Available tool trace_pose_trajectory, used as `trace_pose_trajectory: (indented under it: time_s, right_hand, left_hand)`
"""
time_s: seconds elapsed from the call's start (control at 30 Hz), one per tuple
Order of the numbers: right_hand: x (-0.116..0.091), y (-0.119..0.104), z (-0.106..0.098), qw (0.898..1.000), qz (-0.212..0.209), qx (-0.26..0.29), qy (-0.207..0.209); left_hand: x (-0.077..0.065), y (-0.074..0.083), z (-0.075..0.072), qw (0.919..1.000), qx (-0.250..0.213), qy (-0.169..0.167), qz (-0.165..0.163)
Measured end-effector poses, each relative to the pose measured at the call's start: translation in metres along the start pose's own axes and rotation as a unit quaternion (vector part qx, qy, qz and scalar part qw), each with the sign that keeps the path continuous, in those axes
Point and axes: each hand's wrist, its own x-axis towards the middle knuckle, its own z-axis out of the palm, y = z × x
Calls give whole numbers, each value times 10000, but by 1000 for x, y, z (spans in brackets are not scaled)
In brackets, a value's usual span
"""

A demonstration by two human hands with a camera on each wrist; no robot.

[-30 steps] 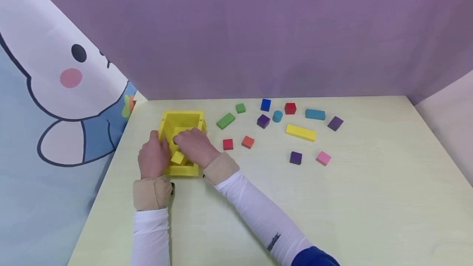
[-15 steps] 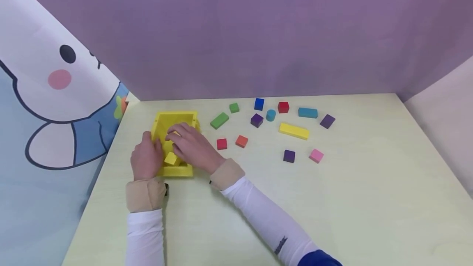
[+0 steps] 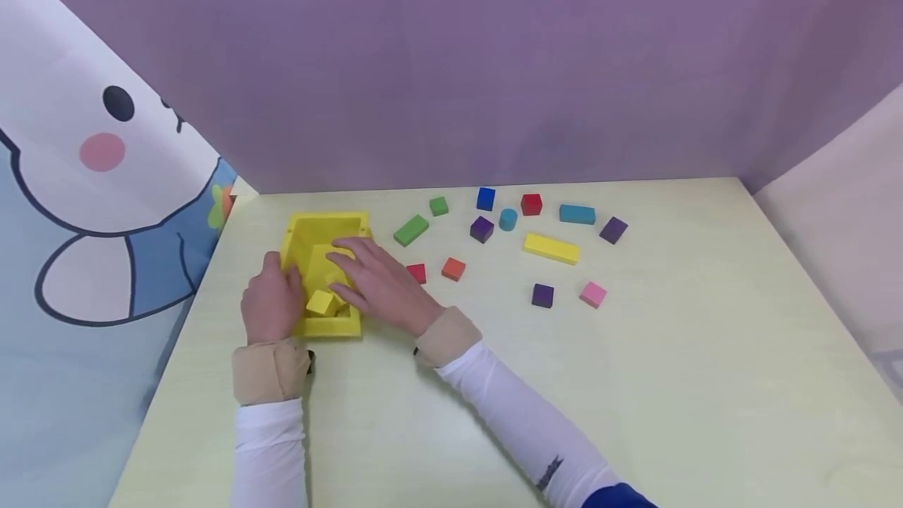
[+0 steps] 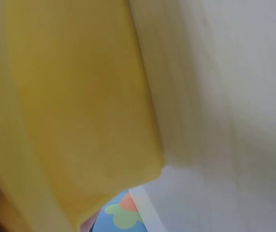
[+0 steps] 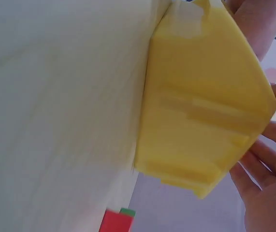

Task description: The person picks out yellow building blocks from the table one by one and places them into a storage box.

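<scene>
A yellow plastic bin (image 3: pixel 328 328) stands at the table's left side in the head view. My left hand (image 3: pixel 272 302) grips its left wall, with the thumb at the inner side. Inside, near the front, lies a yellow block (image 3: pixel 322 303). My right hand (image 3: pixel 389 286) reaches over the bin's right rim, fingers spread and slightly bent, holding nothing visible. Part of the bin's inside is hidden under that hand. The right wrist view shows the right fingers (image 5: pixel 268 159) at the rim, beyond the bin's outer wall (image 5: pixel 200 72). The left wrist camera sees mostly the bin's wall (image 4: pixel 89 96).
Right of the bin lie several loose blocks, among them a red block (image 3: pixel 417 273), an orange block (image 3: pixel 454 269), a green bar (image 3: pixel 411 230), a yellow bar (image 3: pixel 551 248) and a pink block (image 3: pixel 593 294). A purple wall (image 3: pixel 494 69) rises behind the table.
My right hand has drawn back toward the bin's right rim and its fingers have spread from a curled pose. The left hand stays on the bin. The head view has shifted slightly.
</scene>
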Motion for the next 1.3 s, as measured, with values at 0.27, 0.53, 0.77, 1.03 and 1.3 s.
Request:
trace_pose_trajectory:
  time_s: [0.27, 0.53, 0.77, 1.03, 1.3]
  right_hand:
    - [-18, 9, -10, 9997, -79, -190, -128]
    - [-33, 17, -21, 9997, -10, -130, -199]
    - [-53, 37, -37, 9969, 568, 50, -546]
    - [-75, 61, -51, 9918, 1048, -38, -727]
    - [-94, 83, -59, 9893, 1237, -449, -622]
  left_hand:
    - [3, -2, 2, 9997, -37, -244, -92]
    - [2, -10, 0, 9999, 40, -138, -78]
    - [4, -8, 4, 9998, -1, -198, -30]
    - [4, -8, 10, 9993, -13, -358, -63]
    - [7, -5, 12, 9993, -18, -364, -81]
